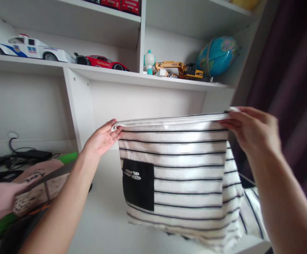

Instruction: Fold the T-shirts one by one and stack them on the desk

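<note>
A white shirt with thin black stripes (pixel 185 169) hangs folded between my two hands above the white desk (pixel 103 218). It has a black chest pocket (pixel 139 183) with white lettering, seen upside down. My left hand (pixel 102 139) pinches the fold's left corner. My right hand (pixel 251 128) grips the fold's right corner, fingers closed over the cloth. The shirt's lower part rests bunched on the desk near the right edge.
A heap of pink, green and dark clothes (pixel 23 190) lies at the left, with black cables (pixel 18 157) behind. The shelf above holds a white toy car (pixel 29 47), a red toy car (pixel 103 62), a yellow excavator (pixel 178 70) and a globe (pixel 218 55). A dark curtain (pixel 296 88) hangs at the right.
</note>
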The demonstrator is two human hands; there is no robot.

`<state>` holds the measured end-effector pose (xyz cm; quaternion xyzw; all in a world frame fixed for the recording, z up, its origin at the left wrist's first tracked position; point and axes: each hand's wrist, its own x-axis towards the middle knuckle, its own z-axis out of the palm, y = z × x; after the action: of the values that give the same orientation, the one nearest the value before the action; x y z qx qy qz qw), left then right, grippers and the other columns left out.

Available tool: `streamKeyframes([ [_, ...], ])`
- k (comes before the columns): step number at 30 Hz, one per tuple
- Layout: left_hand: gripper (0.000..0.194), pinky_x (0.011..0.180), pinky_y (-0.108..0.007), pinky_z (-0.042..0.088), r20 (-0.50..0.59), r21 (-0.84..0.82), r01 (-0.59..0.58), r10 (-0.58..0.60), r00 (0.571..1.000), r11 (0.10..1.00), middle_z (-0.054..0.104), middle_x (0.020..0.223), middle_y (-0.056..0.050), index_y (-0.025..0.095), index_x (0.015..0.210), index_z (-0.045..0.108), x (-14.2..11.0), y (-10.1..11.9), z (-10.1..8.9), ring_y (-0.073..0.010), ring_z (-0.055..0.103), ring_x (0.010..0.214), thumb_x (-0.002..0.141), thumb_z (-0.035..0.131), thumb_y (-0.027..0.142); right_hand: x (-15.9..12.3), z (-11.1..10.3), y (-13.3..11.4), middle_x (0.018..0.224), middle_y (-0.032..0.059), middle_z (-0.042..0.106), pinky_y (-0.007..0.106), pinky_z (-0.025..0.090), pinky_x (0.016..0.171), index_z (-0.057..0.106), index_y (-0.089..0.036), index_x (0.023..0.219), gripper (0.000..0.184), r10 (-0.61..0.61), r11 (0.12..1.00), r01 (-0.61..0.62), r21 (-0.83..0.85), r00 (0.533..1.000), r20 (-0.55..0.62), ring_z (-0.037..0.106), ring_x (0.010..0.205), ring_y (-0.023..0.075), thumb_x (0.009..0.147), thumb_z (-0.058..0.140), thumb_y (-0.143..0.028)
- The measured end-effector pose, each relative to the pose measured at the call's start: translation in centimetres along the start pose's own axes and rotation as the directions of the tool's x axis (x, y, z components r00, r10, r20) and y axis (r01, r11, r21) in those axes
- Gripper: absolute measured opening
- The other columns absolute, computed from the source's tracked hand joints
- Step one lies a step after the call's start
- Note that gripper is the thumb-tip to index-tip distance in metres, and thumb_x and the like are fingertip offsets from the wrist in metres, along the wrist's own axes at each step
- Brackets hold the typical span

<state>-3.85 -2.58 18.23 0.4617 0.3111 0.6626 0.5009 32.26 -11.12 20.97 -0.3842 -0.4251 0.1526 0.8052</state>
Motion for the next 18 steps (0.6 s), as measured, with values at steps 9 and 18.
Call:
streamKeyframes([
  [9,0.014,0.081,-0.030,0.046,-0.064,-0.028,-0.446,0.443,0.894,0.895,0.059,0.091,0.000,0.018,0.082,0.058,2.2,2.1,1.6,-0.0127,0.057,0.088,0.069,0.060,0.020,3.5,5.0,2.4,0.057,-0.0080,0.056,0.022,0.051,0.060,0.049,-0.019,0.081,0.017,-0.100,0.982,0.117,0.147,0.988,-0.118,0.054,0.049,0.0054,0.069,0.056,-0.008],
  [18,0.030,0.062,-0.024,0.045,0.283,0.862,-0.148,-0.218,0.934,0.484,0.066,0.079,0.000,0.025,0.088,0.067,-11.3,-3.6,-5.6,-0.0188,0.059,0.070,0.074,0.053,0.048,-10.1,-6.3,10.8,0.053,-0.0032,0.056,0.025,0.046,0.048,0.052,-0.021,0.097,0.035,0.207,0.908,-0.171,-0.382,0.977,0.055,0.052,0.047,0.0130,0.069,0.060,-0.040],
])
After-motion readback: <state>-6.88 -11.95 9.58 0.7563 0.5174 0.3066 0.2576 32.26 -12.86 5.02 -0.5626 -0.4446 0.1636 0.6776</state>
